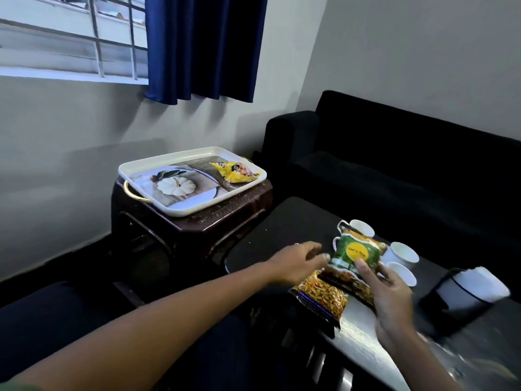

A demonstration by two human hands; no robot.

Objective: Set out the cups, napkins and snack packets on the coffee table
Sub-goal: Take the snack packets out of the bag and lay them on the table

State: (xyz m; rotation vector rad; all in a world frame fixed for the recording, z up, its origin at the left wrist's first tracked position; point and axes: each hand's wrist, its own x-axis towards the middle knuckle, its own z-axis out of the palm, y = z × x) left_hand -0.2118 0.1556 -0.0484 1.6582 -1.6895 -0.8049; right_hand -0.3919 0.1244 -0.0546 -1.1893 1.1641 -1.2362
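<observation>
My right hand grips a green snack packet by its lower right side, holding it tilted just above the dark coffee table. My left hand hovers at the packet's left edge, fingers loosely curled, fingertips near or touching it. An orange-and-blue snack packet lies on the table under the green one. Several white cups stand behind the packets. A black holder with white napkins sits at the table's right. A yellow snack packet remains in the white tray.
The tray with a pumpkin print and gold handle sits on a dark brown side table by the wall. A black sofa runs behind the coffee table. A blue curtain hangs at the barred window.
</observation>
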